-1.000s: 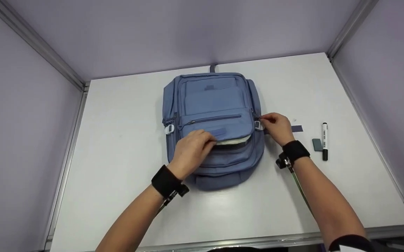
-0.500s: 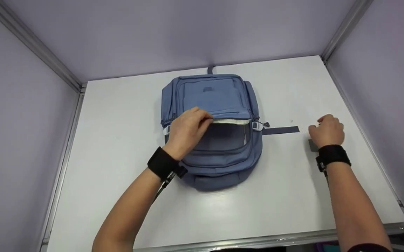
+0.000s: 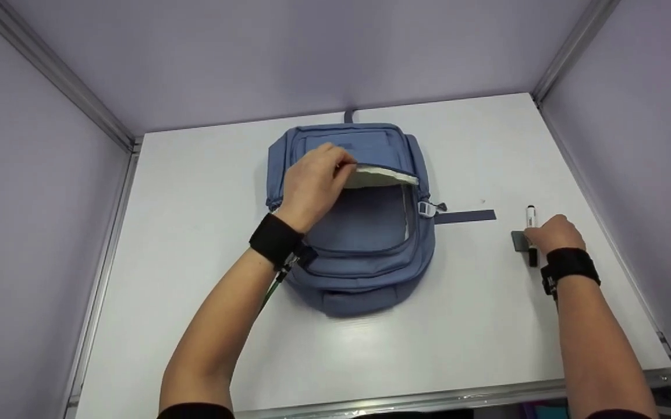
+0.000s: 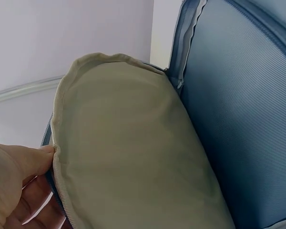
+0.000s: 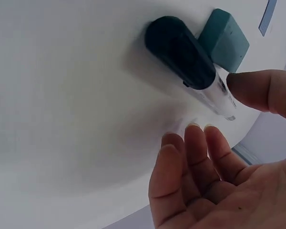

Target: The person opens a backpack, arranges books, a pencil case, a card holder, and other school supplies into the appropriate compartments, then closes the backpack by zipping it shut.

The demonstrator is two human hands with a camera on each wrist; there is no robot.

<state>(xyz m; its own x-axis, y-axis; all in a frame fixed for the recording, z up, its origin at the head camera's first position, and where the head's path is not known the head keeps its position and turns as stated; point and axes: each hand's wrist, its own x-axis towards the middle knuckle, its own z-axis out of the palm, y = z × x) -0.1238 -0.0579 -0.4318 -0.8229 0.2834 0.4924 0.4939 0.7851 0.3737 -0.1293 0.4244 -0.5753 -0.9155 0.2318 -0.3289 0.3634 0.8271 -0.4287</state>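
A blue backpack (image 3: 364,279) lies flat on the white table with its front pocket unzipped. My left hand (image 3: 315,186) pinches the zipped edge of the pocket's flap (image 4: 128,143), thumb on the pale lining side, and holds it raised. The pocket's blue interior (image 3: 364,218) shows beneath. At the right, my right hand (image 3: 559,235) is over a white marker (image 5: 183,55) with a black cap. Its thumb is at the marker's side while the other fingers stand apart from it, loosely bent. A small teal block (image 5: 226,40) lies against the marker.
A dark strap (image 3: 466,216) extends from the backpack's right side, beside a white buckle (image 3: 426,209). Pale panels (image 3: 632,145) enclose the table (image 3: 195,291) at the back and sides, and a metal rail (image 3: 463,396) runs along its front edge.
My left hand has lifted the flap upward, opening the pocket wider. My right hand has left the zipper at the backpack's right side and moved right to the marker.
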